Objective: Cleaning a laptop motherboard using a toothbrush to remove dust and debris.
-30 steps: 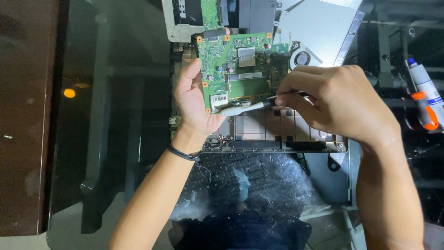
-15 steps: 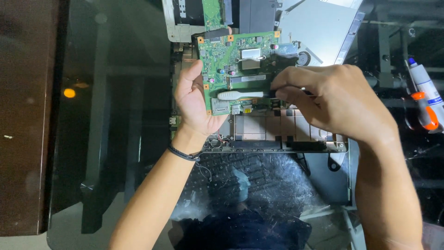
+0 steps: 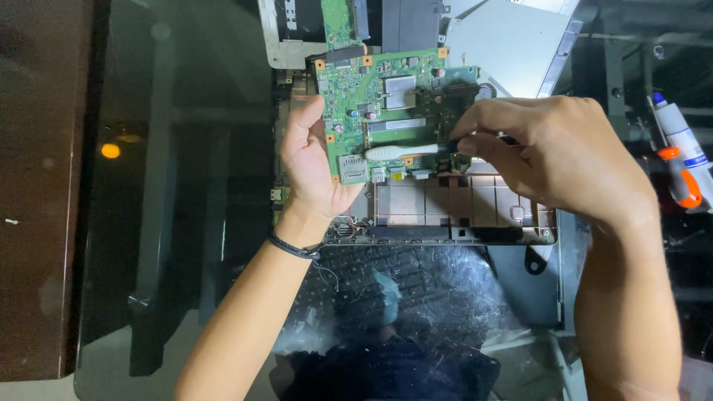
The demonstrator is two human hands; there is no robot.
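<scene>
Hands working green rectangular circuit board point(image 3: 386, 111) over glass desk point(image 3: 186, 186).
Left hand point(image 3: 312, 160) clenched on board's left edge; right hand point(image 3: 553, 152) grasping white-handled tool point(image 3: 401, 151), now lying flatter across board than before.

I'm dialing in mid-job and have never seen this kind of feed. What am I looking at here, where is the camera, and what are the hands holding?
There is one view, from a camera worn on the person's head, looking down at their own two bare hands over a glass table. The left hand, with a dark band at the wrist, grips the left edge of a green circuit board. The right hand pinches the dark end of a white-handled tool that lies across the board. Below the board sits an opened laptop base. A silver metal panel lies behind it, and at the far right a white tube with an orange part.
</scene>
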